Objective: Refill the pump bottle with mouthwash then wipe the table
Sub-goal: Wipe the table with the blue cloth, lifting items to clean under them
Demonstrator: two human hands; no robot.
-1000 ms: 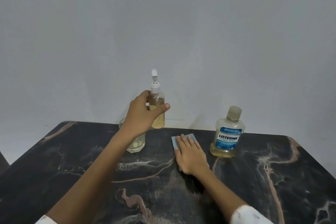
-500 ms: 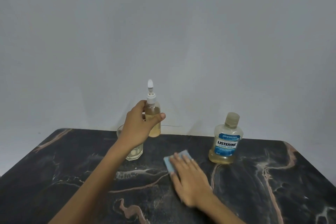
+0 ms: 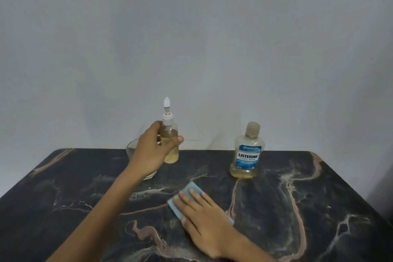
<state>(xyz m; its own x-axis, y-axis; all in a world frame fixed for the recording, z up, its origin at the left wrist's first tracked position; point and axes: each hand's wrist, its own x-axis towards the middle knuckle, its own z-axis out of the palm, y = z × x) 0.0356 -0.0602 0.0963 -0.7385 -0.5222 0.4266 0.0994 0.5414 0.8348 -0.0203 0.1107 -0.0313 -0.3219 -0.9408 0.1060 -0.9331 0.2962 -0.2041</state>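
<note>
My left hand (image 3: 152, 151) grips the clear pump bottle (image 3: 170, 134), which holds yellowish liquid and has a white pump top; the bottle is held just above the far part of the dark marble table (image 3: 297, 208). My right hand (image 3: 204, 221) presses flat, fingers straight, on a light blue cloth (image 3: 187, 194) lying on the table's middle. The Listerine mouthwash bottle (image 3: 247, 152), capped and with a blue label, stands upright at the back right.
A clear glass (image 3: 133, 148) stands behind my left hand, mostly hidden by it. A plain grey wall (image 3: 191, 38) rises right behind the table's far edge. The table's right edge drops off near the frame's right side.
My right hand has slid the blue cloth toward me across the table. My left hand still holds the pump bottle at about the same place.
</note>
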